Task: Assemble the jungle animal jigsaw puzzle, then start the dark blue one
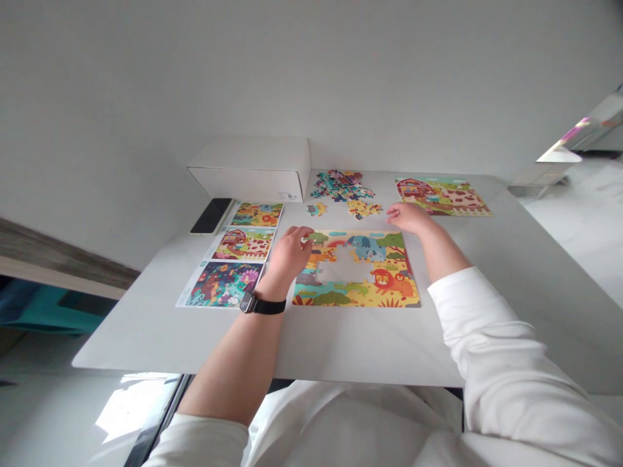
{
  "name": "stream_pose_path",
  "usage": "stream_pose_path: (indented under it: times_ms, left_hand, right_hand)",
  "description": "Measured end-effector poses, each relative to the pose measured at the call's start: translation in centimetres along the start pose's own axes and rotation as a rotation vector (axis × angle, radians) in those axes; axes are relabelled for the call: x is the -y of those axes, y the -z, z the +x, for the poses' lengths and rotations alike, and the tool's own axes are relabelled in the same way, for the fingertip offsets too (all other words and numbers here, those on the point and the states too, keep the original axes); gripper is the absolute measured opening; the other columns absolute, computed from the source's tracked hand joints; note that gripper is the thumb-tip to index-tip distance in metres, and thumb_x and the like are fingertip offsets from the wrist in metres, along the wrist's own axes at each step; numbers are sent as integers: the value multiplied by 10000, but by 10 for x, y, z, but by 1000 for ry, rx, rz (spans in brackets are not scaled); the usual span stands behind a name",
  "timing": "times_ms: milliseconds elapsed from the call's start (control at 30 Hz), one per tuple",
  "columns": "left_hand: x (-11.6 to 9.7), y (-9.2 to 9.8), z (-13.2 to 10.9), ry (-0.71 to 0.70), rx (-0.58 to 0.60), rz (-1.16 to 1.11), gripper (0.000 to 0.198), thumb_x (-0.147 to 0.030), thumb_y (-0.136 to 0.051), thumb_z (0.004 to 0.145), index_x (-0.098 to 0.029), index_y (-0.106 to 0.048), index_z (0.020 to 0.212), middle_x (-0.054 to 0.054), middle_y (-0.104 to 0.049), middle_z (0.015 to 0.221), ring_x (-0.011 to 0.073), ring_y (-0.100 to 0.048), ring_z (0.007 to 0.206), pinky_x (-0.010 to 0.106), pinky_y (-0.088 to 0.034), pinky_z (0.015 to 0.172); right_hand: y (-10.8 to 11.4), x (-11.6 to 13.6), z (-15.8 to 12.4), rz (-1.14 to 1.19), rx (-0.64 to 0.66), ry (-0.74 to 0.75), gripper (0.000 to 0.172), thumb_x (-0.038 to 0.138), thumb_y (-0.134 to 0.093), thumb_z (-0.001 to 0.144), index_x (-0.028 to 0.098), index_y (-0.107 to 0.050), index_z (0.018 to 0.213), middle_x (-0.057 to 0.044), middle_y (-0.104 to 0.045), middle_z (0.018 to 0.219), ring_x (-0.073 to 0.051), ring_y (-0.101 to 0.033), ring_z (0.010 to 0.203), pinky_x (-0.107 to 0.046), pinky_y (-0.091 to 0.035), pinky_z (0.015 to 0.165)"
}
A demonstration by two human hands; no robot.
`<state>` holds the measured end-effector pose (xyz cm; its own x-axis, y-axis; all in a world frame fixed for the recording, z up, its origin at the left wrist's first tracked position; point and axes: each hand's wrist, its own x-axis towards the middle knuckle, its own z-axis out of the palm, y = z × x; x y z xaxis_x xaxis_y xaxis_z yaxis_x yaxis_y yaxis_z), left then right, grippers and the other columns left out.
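Observation:
A colourful animal jigsaw [360, 269] lies on the white table [350, 337] in front of me, with a bare gap in its middle. My left hand [288, 254], with a black watch on the wrist, rests at the puzzle's upper left corner, fingers curled and pinching a small puzzle piece. My right hand [407, 216] lies just beyond the puzzle's upper right corner, fingers curled down near a few loose yellow pieces [363, 209]. A heap of loose pieces [342, 184] sits further back.
A finished farm jigsaw [442, 195] lies at the back right. A sheet with three reference pictures [236, 256] lies left of my hand, a black phone [211, 216] beside it. A white box [253, 168] stands against the wall.

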<state>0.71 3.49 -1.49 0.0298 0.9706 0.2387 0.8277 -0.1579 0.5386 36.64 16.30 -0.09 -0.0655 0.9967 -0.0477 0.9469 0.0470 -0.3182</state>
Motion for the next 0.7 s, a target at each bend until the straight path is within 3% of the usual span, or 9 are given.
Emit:
stream_pose_path:
  times_ms: [400, 700]
  left_hand:
    - [5, -5, 1, 20, 1, 3, 299, -235, -647, 989, -239, -760, 1266, 81, -748, 1209, 198, -717, 821, 350, -563, 854]
    - [4, -5, 2, 33, -13, -19, 305, -258, -649, 994, -239, -757, 1278, 89, -747, 1232, 194, -723, 828, 350, -574, 893]
  right_hand:
    - [-31, 5, 42, 42, -174, 144, 420, 248, -740, 951, 199, -773, 1367, -170, -783, 1396, -345, -763, 1219, -495, -568, 1123]
    - [-37, 0, 44, 51, -165, 133, 474, 227, -824, 858, 206, -789, 1330, -145, -801, 1267, -342, -741, 1177, -468, -560, 1089]
